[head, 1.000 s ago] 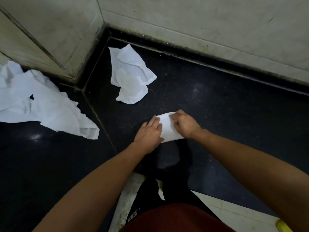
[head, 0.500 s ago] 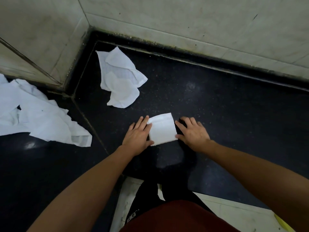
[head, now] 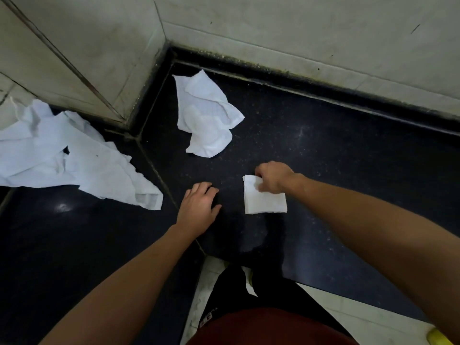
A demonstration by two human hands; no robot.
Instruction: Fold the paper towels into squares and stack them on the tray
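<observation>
Nearest the camera: a red garment (head: 268, 327) and a black garment (head: 231, 290) with a small white marking, too small to read; no other writing seen. A yellow object (head: 438, 338) is cut off at the lower right edge.

Left hand (head: 199, 207): fingers loosely spread, resting on the dark stone surface (head: 336, 158), holding nothing. Half a second ago it lay against the folded paper towel (head: 265, 199); it is now apart from it.

Right hand (head: 272, 176): fingers curled, pinching the folded towel at its far edge. Earlier it lay flat beside the towel. The towel, a neat square, now sits further right, between the two hands; whether it is raised off the surface cannot be told.

Further back: one crumpled towel (head: 206, 115) near the wall corner, a larger heap of loose towels (head: 74, 158) to the left, both unmoved, and pale wall tiles (head: 298, 28) behind
</observation>
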